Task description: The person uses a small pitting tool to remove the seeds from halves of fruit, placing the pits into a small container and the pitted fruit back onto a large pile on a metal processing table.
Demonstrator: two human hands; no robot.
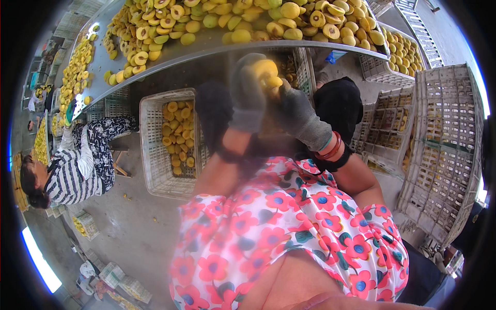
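Note:
My left hand (248, 93), in a grey work glove and blurred, holds pieces of yellow peach-like fruit (265, 69) just below the metal table's near edge. My right hand (304, 116), gloved too, is curled with its fingertips against the lower fruit piece. Whether it also grips a tool is hidden. Above both hands, the metal table (178, 58) bears a heap of halved fruit (166, 23), many halves with pits, and some whole-looking ones. Left of my knees stands a white plastic crate (170, 190) with pitted fruit halves (179, 135).
Another crate (306, 69) under the table contains dark pits or scraps. Stacked crates (438, 155) stand close on my right, and a fruit-filled crate (387, 75) lies beyond. A co-worker (73, 174) in stripes sits at left, a gloved hand at the table's edge.

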